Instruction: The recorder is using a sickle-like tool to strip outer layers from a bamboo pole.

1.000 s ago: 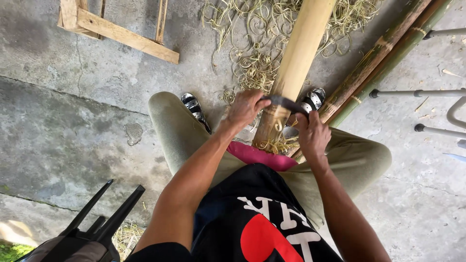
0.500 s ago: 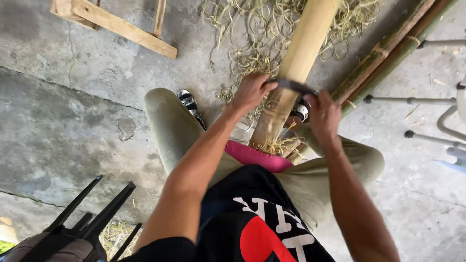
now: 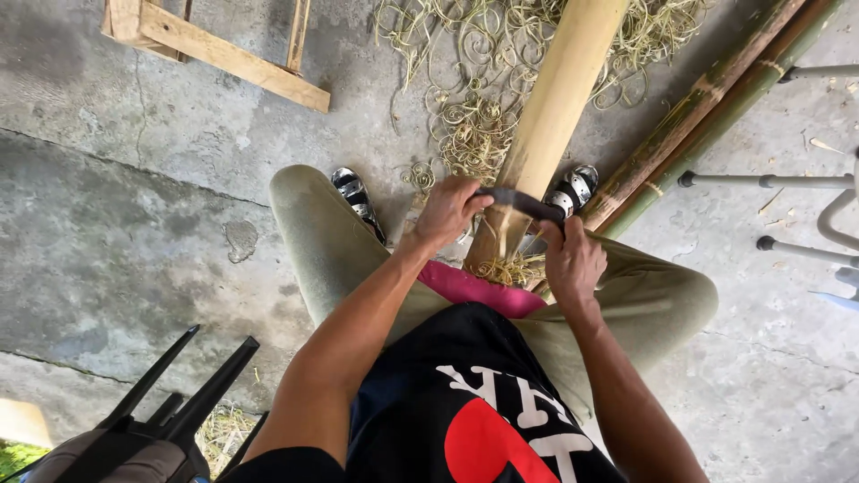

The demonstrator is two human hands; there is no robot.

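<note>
1. The left hand [image 3: 450, 210] is closed in a fist around one end of a dark curved blade [image 3: 519, 202].
2. The right hand [image 3: 573, 261] is closed around the other end of the blade, with the fingers curled and the thumb side toward the pole.
3. The blade is laid across the near face of a pale peeled bamboo pole [image 3: 548, 125], between the two hands and in contact with the pole surface.
4. The pole is tilted away from the hands, with its lower end held between the knees, against a pink cloth [image 3: 474, 291] on the lap.
5. A tuft of fine shavings [image 3: 506, 268] is gathered on the pole just below the blade, between the wrists.
6. Curled shavings [image 3: 465, 116] are spread on the concrete floor [image 3: 134, 197] beyond the left hand.
7. Two unpeeled green-brown bamboo poles [image 3: 707, 107] are laid beyond the right hand, near the right sandal [image 3: 573, 188].
8. A wooden frame [image 3: 224, 54] is seen well beyond the left hand.
</note>
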